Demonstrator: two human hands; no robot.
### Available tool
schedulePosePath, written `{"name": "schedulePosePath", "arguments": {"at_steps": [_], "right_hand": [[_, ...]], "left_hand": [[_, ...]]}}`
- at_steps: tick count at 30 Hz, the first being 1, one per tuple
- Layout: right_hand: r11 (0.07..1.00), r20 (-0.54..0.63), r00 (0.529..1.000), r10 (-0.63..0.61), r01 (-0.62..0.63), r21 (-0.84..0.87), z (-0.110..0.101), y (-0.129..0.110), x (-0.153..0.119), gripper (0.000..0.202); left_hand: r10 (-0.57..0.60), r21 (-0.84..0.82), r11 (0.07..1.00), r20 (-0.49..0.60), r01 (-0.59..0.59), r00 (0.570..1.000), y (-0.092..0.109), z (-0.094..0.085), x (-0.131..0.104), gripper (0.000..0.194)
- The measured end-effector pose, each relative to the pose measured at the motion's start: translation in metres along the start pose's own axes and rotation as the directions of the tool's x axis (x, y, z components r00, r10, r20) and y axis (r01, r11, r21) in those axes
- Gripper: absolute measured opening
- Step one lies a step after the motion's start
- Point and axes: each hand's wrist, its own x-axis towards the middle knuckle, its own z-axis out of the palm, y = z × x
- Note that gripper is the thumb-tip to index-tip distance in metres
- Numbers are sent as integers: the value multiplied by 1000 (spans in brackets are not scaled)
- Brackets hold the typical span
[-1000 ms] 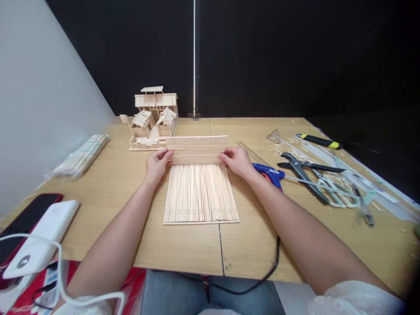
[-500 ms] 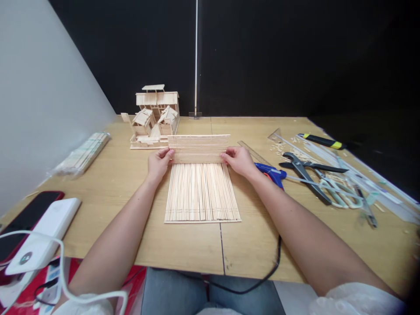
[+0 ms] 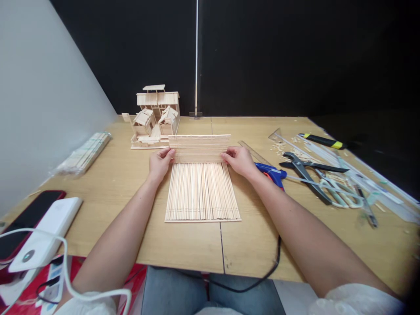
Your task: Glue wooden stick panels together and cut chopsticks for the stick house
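Observation:
A panel of thin wooden sticks (image 3: 200, 147), laid lengthwise side to side, stands upright across the far edge of a flat base of wooden sticks (image 3: 202, 192). At its left end, my left hand (image 3: 160, 162) pinches the panel between thumb and fingers. My right hand (image 3: 240, 159) grips the right end in the same way. The panel's lower edge meets the base, though I cannot tell whether it is fixed there. The base lies flat on the wooden table, its sticks running toward me, with a cross stick along the near edge.
A stick-built model house (image 3: 157, 116) stands at the back left, near bagged sticks (image 3: 83, 153). A blue glue gun (image 3: 271, 173) lies by my right forearm. Pliers (image 3: 305, 175), scissors (image 3: 337, 192), a cutter knife (image 3: 321, 141) and offcuts are farther right. A phone (image 3: 31, 221) and white power bank (image 3: 47, 232) lie left.
Both hands keep hold of the upright panel, and it stays at the far edge of the base. Only a very slight shift of the whole view shows.

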Motion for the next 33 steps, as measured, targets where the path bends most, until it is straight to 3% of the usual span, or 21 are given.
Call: {"name": "schedulePosePath", "arguments": {"at_steps": [10, 18, 23, 27, 33], "right_hand": [[998, 90, 996, 2, -7, 63, -5, 0, 2, 15], [999, -6, 1000, 28, -28, -15, -3, -9, -2, 15], [1000, -9, 1000, 23, -23, -8, -3, -9, -2, 13], [999, -2, 1000, 17, -17, -34, -2, -7, -1, 19], [999, 28, 999, 33, -34, 36, -1, -4, -1, 6]], "left_hand": [[-17, -13, 1000, 80, 18, 997, 7, -2, -4, 50], [-20, -7, 1000, 176, 21, 984, 6, -9, -1, 46], [-38, -5, 999, 259, 41, 965, 7, -12, -1, 49], [-46, 2, 999, 260, 47, 964, 5, -13, -1, 51], [-14, 77, 997, 280, -8, 960, 4, -12, 0, 43]]}}
